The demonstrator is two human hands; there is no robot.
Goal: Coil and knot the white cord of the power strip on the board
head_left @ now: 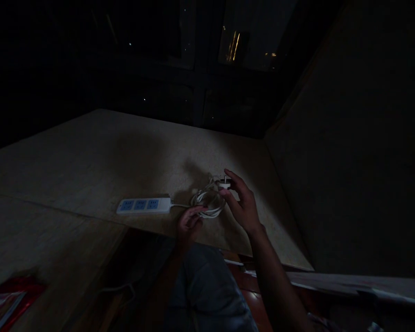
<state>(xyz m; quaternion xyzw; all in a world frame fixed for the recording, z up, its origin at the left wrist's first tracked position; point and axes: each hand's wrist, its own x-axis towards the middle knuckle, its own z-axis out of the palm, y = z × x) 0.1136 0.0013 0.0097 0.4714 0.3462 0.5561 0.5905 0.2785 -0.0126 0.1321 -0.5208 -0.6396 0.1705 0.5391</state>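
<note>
A white power strip [143,205] with blue sockets lies on the pale wooden platform [90,157]. Its white cord is gathered into a loose coil [207,201] to the right of the strip. My left hand [190,222] is closed on the lower side of the coil. My right hand [242,204] pinches the white plug [224,183] at the coil's upper right, with the other fingers spread.
The scene is very dark. A dark window [207,60] stands behind the platform and a wall [349,152] rises on the right. A red packet [10,297] lies at the lower left. My knee in jeans [207,290] is below the platform edge.
</note>
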